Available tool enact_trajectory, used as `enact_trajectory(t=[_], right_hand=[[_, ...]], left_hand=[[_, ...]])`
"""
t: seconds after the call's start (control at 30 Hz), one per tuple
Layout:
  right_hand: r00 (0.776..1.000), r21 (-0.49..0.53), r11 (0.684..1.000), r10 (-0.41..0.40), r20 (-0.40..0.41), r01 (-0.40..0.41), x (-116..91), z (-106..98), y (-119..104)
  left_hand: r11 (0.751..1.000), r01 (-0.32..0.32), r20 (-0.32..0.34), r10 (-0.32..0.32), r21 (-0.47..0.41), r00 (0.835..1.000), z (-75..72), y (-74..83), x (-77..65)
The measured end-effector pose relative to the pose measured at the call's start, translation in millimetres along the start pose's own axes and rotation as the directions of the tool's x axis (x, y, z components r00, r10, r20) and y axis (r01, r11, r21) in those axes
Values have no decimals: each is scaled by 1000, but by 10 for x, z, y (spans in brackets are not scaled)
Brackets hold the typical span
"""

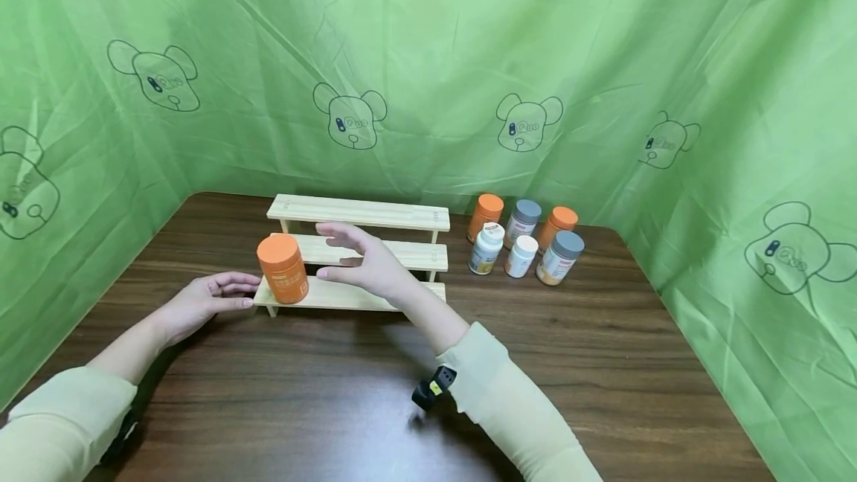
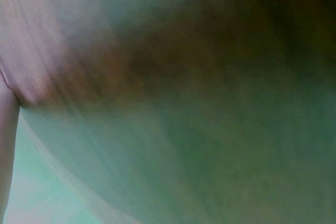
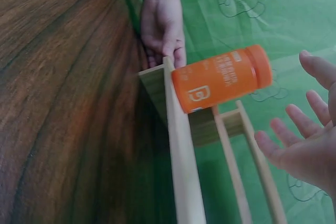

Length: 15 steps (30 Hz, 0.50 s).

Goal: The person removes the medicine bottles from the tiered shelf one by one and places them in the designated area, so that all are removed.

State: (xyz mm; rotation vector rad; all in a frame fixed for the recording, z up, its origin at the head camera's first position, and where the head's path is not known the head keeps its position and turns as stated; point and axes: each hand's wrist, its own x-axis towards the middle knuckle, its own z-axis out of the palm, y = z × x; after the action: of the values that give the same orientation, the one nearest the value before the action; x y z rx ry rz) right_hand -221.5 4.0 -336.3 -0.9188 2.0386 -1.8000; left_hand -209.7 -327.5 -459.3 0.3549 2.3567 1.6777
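While the orange plastic bottle [image 1: 283,268] stands upright on the three-tier wooden rack's [image 1: 375,252] lowest step, the right hand [image 1: 364,262] hovers beside it, grip released; the left hand [image 1: 201,302], fingers straight, touches the rack's left end.

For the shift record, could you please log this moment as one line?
orange bottle: upright, bottom step of wooden rack | left hand: open, at rack's left end | right hand: open, beside bottle, apart | six bottles: right of rack

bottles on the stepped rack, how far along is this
Done: one orange bottle stands on the lowest step of the wooden rack. In hand: nothing; the right hand is open beside that bottle, and the left hand touches the rack's left end. Left: six bottles grouped on the table right of the rack.
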Motion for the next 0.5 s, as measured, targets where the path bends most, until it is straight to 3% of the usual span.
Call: enact_trajectory(t=[0.2, 0.5], right_hand=[[999, -4, 1000, 31, 18, -31, 23, 93, 0], [999, -5, 1000, 16, 45, -16, 120, 244, 101]], left_hand=[[1000, -1, 1, 1, -8, 1000, 12, -13, 11], [1000, 2, 1, -2, -2, 1000, -5, -10, -2]])
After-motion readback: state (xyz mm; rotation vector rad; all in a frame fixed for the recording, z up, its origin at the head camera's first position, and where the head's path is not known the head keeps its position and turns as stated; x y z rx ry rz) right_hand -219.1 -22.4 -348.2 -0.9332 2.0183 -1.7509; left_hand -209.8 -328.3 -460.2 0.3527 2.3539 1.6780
